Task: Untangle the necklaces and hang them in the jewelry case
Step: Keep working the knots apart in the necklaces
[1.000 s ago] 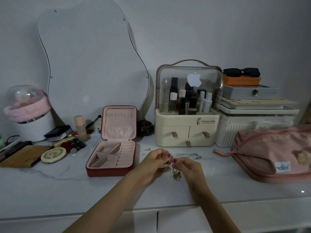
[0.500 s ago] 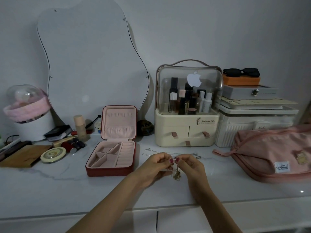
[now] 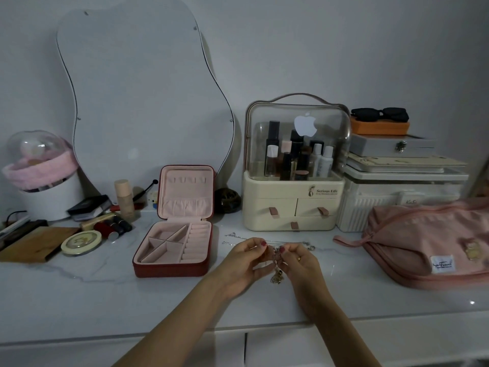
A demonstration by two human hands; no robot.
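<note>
Hands barely moved since a second ago: our left hand (image 3: pixel 244 263) and right hand (image 3: pixel 300 263) still pinch the necklaces (image 3: pixel 276 263), each grip closed on chain, pendant dangling just below. Tangle unresolved; case (image 3: pixel 172 247) open, off left.

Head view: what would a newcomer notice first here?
Both hands, left hand and right hand, pinch a tangled necklace at centre, above the white counter. Left of them the red jewelry case lies open; behind stands a wavy mirror.
</note>
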